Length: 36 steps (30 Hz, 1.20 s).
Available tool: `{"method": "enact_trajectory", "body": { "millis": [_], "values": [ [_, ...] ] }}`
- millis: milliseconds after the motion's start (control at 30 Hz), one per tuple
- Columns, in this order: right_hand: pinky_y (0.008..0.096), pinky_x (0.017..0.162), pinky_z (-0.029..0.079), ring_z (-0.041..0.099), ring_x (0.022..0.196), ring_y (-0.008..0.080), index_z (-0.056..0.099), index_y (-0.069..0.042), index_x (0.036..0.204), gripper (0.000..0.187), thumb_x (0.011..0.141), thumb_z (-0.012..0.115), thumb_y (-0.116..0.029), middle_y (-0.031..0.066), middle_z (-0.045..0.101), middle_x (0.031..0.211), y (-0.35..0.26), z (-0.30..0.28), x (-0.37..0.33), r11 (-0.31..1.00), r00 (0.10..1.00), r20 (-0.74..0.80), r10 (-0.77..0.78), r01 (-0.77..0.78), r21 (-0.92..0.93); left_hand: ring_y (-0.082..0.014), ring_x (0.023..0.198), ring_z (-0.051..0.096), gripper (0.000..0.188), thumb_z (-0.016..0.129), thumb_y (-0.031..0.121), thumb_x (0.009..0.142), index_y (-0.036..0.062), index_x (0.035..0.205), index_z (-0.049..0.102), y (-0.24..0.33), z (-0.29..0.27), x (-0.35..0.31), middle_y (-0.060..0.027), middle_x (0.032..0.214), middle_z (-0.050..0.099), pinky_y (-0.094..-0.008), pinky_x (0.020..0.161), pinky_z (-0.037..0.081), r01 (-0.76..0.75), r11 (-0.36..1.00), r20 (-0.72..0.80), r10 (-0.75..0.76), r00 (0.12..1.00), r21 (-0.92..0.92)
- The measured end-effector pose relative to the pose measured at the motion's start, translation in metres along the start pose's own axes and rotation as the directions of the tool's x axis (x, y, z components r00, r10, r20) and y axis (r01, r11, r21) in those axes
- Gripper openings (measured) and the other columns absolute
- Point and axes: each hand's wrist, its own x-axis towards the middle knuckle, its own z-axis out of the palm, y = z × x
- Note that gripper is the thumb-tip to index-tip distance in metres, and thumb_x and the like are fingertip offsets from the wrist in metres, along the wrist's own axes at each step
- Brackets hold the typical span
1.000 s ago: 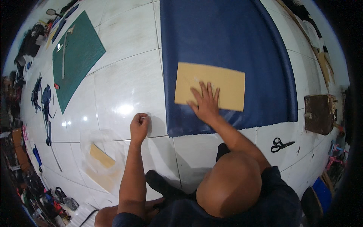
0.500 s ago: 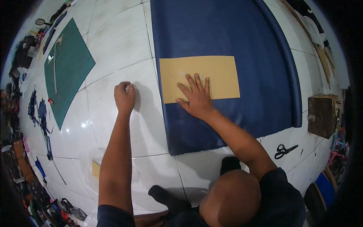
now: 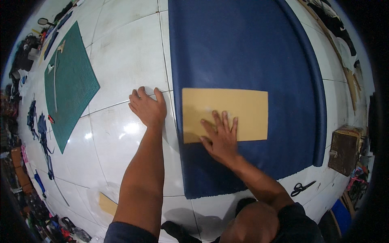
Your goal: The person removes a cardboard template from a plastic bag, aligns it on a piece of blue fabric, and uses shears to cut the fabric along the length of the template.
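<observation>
A flat tan rectangular board (image 3: 247, 107) lies on a sheet of dark blue leather-like material (image 3: 243, 52), near that sheet's left edge. A narrow strip of blue shows between the two edges. My right hand (image 3: 221, 139) rests flat on the board's lower middle with fingers spread. Small pale marks show on the board by the fingertips. My left hand (image 3: 149, 107) is over the white tiles just left of the sheet. Its fingers are apart, and nothing shows in them.
A green cutting mat (image 3: 75, 89) lies at the far left, with a ruler-like strip (image 3: 55, 81) and a small red tool (image 3: 50, 119). Black scissors (image 3: 302, 188) lie right of the sheet's near edge. A worn brown box (image 3: 344, 150) stands further right. Another tan piece (image 3: 107, 203) sits by my left forearm.
My left hand has gone from a pinch to spread fingers and come nearer the sheet. The board sits slightly further in from the sheet's left edge, under my right hand. The whole view has shifted.
</observation>
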Motion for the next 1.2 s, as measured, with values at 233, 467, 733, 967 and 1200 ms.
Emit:
{"method": "enact_trajectory", "body": {
  "millis": [233,467,733,967,1200],
  "values": [
    [0.0708,0.113,0.007,0.022,0.146,0.0466,0.05,-0.02,0.143,0.058,0.093,0.057,-0.047,0.0203,0.032,0.156,0.043,-0.012,0.124,0.999,0.984,-0.171,-0.046,0.049,0.011,-0.0394,0.13,0.04,0.055,0.057,0.04,0.091,-0.0009,0.128,0.052,0.0,0.001,-0.001,-0.0255,0.134,0.045,-0.0502,0.111,0.028,0.02,0.999,0.049,-0.021,0.999,0.035],
    [0.0704,0.114,0.008,0.023,0.146,0.0451,0.051,-0.02,0.142,0.058,0.093,0.057,-0.049,0.0198,0.033,0.155,0.044,-0.015,0.145,0.992,0.979,-0.161,-0.128,0.129,-0.009,-0.0394,0.129,0.04,0.055,0.057,0.039,0.092,-0.0018,0.127,0.051,0.007,-0.003,0.001,-0.0255,0.135,0.045,-0.0506,0.111,0.027,0.026,0.999,0.089,-0.029,0.996,0.036],
    [0.0699,0.114,0.011,0.024,0.146,0.0439,0.049,-0.02,0.144,0.059,0.093,0.056,-0.049,0.0184,0.034,0.155,0.038,-0.018,0.145,0.992,0.981,-0.153,-0.121,0.115,-0.046,-0.0386,0.134,0.033,0.056,0.057,0.037,0.091,-0.0022,0.131,0.049,0.01,-0.008,0.004,-0.0244,0.139,0.041,-0.0505,0.116,0.021,0.078,0.996,0.167,-0.084,0.982,0.043],
    [0.0694,0.114,0.008,0.021,0.147,0.0433,0.049,-0.021,0.144,0.058,0.094,0.054,-0.05,0.0182,0.032,0.156,0.036,-0.02,0.146,0.994,0.992,-0.078,-0.102,0.099,-0.038,-0.0402,0.141,0.026,0.057,0.055,0.037,0.091,-0.0007,0.133,0.046,0.013,-0.014,0.008,-0.0254,0.143,0.038,-0.0526,0.118,0.017,0.123,0.992,0.228,-0.13,0.965,0.042],
    [0.0692,0.115,0.007,0.023,0.147,0.0427,0.052,-0.02,0.141,0.057,0.094,0.053,-0.052,0.0169,0.034,0.155,0.086,-0.032,0.247,0.998,0.972,-0.232,0.039,-0.049,-0.038,-0.0415,0.138,0.03,0.058,0.056,0.036,0.09,-0.0032,0.132,0.047,0.016,-0.01,0.009,-0.0279,0.142,0.037,-0.0543,0.116,0.019,0.119,0.991,0.235,-0.132,0.963,0.068]
  ]
}}
